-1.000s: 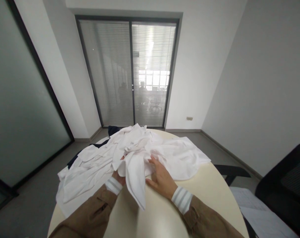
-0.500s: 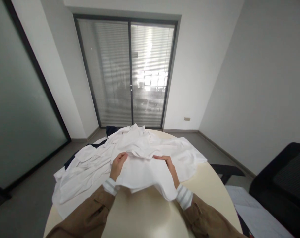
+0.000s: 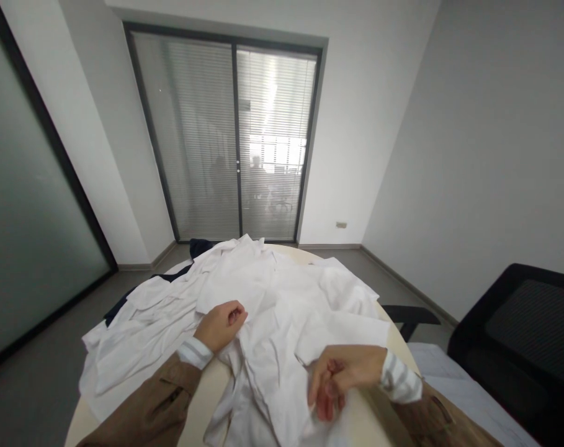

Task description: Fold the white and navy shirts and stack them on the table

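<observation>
A heap of white garments (image 3: 244, 298) covers most of a round cream table (image 3: 393, 347). One white garment (image 3: 267, 366) lies spread toward me over the near edge. My left hand (image 3: 221, 324) rests on it with fingers curled, pinching a fold of the cloth. My right hand (image 3: 337, 379) is at the near right, fingers closed on the garment's lower edge. Both arms wear brown sleeves with striped cuffs.
Dark blue cloth (image 3: 202, 247) shows under the heap at the far side and at the left (image 3: 118, 305). A black chair (image 3: 514, 335) stands at the right, a dark armrest (image 3: 412, 313) beside the table. Glass doors with blinds (image 3: 230, 136) lie ahead.
Both hands held a white garment up by its top edge; now it lies spread on the table, the left hand sits on it and the right hand has moved down and right.
</observation>
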The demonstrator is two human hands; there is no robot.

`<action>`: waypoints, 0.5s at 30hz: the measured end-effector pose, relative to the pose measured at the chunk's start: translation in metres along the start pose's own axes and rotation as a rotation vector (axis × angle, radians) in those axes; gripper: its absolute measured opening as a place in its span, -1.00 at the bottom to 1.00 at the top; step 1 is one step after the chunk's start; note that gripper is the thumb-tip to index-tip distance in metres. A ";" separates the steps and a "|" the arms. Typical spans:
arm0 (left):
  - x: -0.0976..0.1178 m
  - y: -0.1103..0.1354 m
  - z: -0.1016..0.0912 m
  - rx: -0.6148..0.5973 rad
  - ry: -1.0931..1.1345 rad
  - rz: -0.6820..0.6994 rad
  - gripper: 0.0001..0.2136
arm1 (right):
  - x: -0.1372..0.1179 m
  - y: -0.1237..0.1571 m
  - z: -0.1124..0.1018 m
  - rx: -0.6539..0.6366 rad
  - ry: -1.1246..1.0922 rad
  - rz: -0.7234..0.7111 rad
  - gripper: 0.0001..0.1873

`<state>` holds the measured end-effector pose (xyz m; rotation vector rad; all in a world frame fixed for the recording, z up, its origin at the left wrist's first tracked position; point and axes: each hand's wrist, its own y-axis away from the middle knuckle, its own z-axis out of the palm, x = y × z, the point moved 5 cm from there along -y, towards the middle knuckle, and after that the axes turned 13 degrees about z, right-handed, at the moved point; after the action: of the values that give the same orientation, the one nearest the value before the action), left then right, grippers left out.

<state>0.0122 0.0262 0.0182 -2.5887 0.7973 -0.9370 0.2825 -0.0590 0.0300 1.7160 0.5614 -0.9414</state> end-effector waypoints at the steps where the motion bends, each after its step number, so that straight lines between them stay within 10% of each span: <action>1: -0.004 0.001 0.001 -0.012 -0.060 -0.034 -0.81 | 0.001 0.006 -0.008 0.059 -0.006 -0.009 -0.56; 5: -0.026 0.008 -0.015 0.140 -0.352 -0.197 -0.82 | 0.021 0.046 -0.090 0.975 0.194 -0.051 -0.62; 8: -0.041 0.013 -0.027 0.221 -0.517 -0.268 -0.67 | 0.063 0.083 -0.149 1.619 0.295 0.241 -0.64; 15: -0.061 0.016 -0.033 0.226 -0.598 -0.345 -0.56 | 0.123 0.084 -0.203 1.675 0.193 0.571 -0.29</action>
<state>-0.0551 0.0470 0.0057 -2.6161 0.0830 -0.2577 0.4814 0.0933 0.0065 3.1483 -0.9323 -0.7747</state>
